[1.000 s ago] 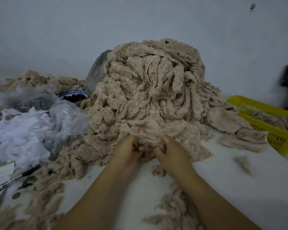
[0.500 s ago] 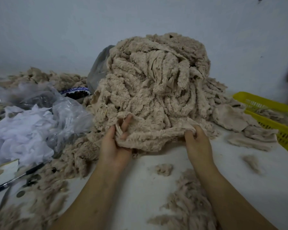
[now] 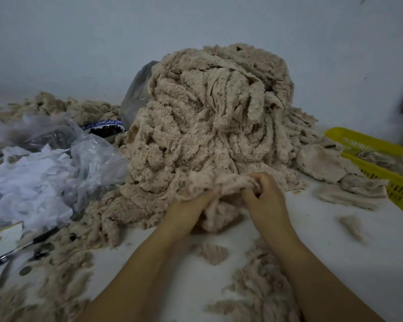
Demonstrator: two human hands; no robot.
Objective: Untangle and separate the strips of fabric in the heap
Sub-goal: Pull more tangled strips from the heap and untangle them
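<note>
A tall heap of beige fuzzy fabric strips rises in the middle of the white table. At its front foot, my left hand and my right hand sit close together, both gripping one bunched strip of the fabric. The fingers of my right hand curl over the strip's top edge. My left hand's fingertips are buried in the cloth. Loose beige scraps lie on the table between my forearms.
A yellow plastic basket with beige pieces stands at the right. Flat cut pieces lie beside it. Clear plastic bags and white fabric fill the left, with a dark pen and scissors near the left edge.
My hands were spread apart half a second ago, stretching a strip wide. They have come together at the heap's front and bunched the strip between them.
</note>
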